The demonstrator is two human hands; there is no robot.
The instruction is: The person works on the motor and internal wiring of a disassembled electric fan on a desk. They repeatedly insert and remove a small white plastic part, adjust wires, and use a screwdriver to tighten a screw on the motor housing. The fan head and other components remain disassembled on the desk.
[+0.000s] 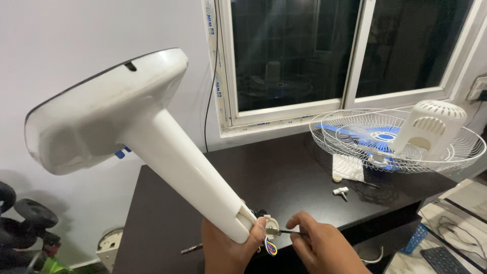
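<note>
**Fan stand held up over the desk**

The left hand (231,248) is gripping the narrow end of a white fan stand (152,137), fingers wrapped round it, its base tilting up toward the wall. The right hand (324,246) is pinching a thin screwdriver (284,232) against the stand's end, beside coloured wires (270,247). A wire fan guard (395,142) is lying on the dark desk (274,177).

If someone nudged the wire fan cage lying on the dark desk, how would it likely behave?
The wire fan cage looks light for its size, being mostly thin open wire. It lies flat on the desk, so it would probably slide rather than roll. The white motor housing stands off-centre on it, so lifting one rim may tilt it.
</note>
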